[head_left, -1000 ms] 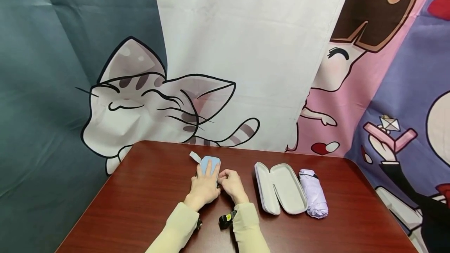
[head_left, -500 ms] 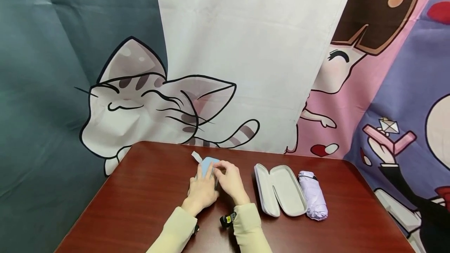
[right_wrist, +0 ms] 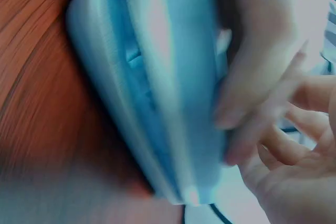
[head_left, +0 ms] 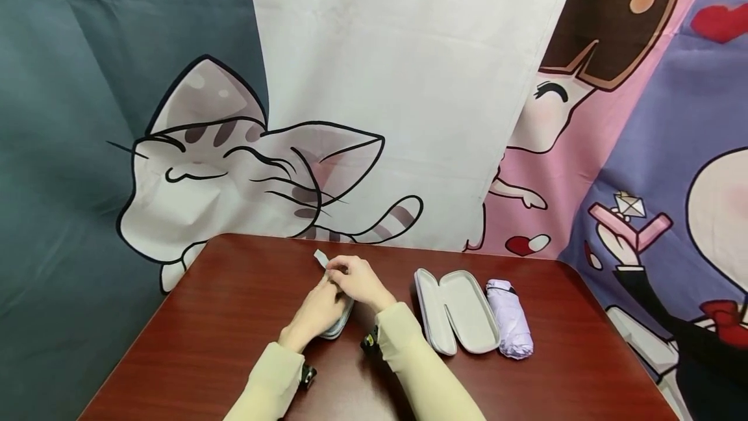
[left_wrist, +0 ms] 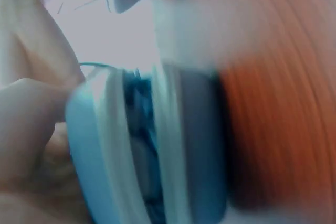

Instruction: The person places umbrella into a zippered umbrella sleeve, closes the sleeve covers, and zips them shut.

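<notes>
In the head view a small blue zip case lies on the table, mostly hidden by my hands. My left hand rests on top of it, fingers stretched toward its far end. Over those fingers crosses my right hand, its bent fingers pinching at the case's far edge; the zipper pull itself is hidden there. A pale strap sticks out beyond the case. The right wrist view shows the case's side parted along the zip, with bluish contents inside. A similar gap shows in the left wrist view.
To the right lies an opened pale hard case with a light grey lining. A rolled lilac umbrella lies right beside it. The brown table ends at a printed curtain behind.
My right hand has moved from the blue case's right side around its far end toward the left, crossing over my left fingers. The left hand stays on the case, and the view shifts slightly.
</notes>
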